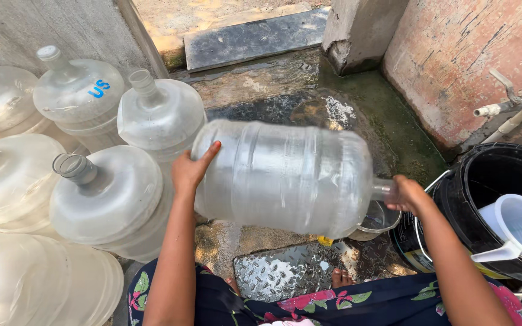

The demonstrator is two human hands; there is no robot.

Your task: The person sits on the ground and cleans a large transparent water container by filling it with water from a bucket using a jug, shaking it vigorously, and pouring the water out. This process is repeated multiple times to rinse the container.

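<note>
I hold a large clear plastic water jug (285,178) sideways in front of me, a little water inside it. My left hand (190,169) is pressed flat against its base at the left. My right hand (407,194) is closed around its neck at the right, covering the mouth. The jug is blurred. Under the neck sits a small metal bowl (377,222) on the wet ground.
Several empty clear jugs (110,199) stand packed at the left against a grey wall. A black bucket (484,181) with a white plastic pitcher (518,229) in it stands at the right, under a white pipe tap (509,108). A metal tread plate (279,271) lies by my feet.
</note>
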